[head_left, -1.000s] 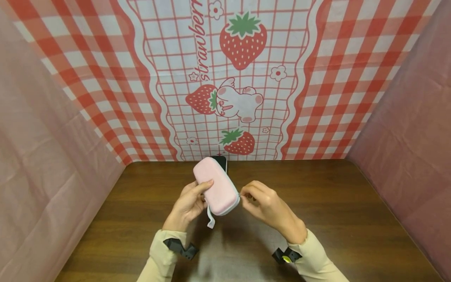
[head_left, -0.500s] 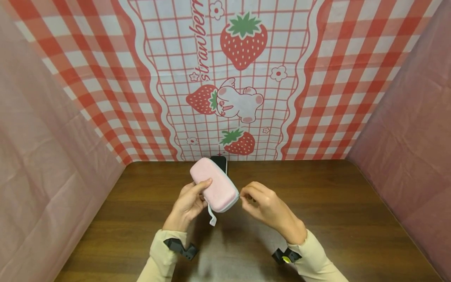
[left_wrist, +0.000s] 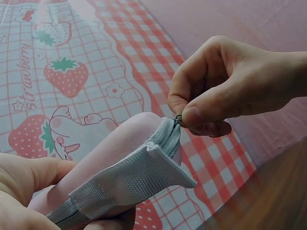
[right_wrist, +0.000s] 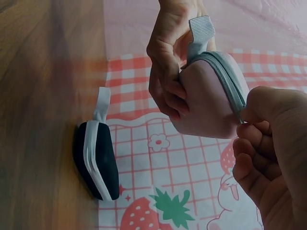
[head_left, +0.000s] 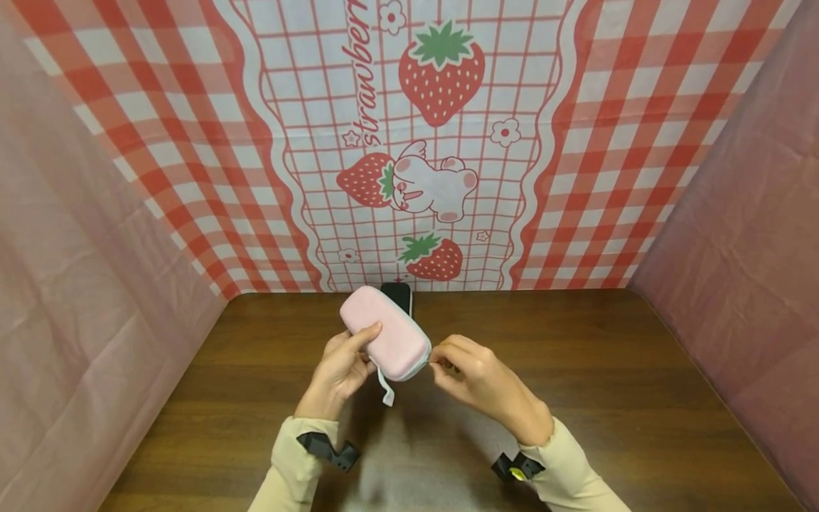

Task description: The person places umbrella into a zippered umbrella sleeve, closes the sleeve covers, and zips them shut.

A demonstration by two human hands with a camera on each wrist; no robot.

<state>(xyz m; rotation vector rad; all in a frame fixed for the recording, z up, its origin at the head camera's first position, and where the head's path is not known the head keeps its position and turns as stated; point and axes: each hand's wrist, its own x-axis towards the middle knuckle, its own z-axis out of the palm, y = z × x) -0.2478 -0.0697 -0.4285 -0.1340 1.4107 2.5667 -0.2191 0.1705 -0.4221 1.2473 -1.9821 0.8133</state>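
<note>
A pink hard-shell zip case (head_left: 387, 331) with a grey zipper and a grey wrist strap (head_left: 386, 387) is held above the table, tilted. My left hand (head_left: 342, 366) grips it from the left, thumb on the broad top face and fingers beneath. My right hand (head_left: 483, 377) pinches the small metal zipper pull (left_wrist: 178, 118) between thumb and forefinger at the case's near right corner. In the right wrist view, the zipper band (right_wrist: 225, 79) runs round the end of the case, its edges together where visible. The inside of the case is hidden.
A second case, black with a white zipper band and strap (right_wrist: 98, 153), stands at the table's back edge, partly behind the pink one in the head view. The brown wooden table (head_left: 608, 384) meets a strawberry-print cloth (head_left: 441, 78) behind and pink curtains (head_left: 736, 242) at the sides.
The pink case has shifted slightly left and turned a little flatter in my left hand. My right hand has moved slightly down and left, still pinching the zipper pull.
</note>
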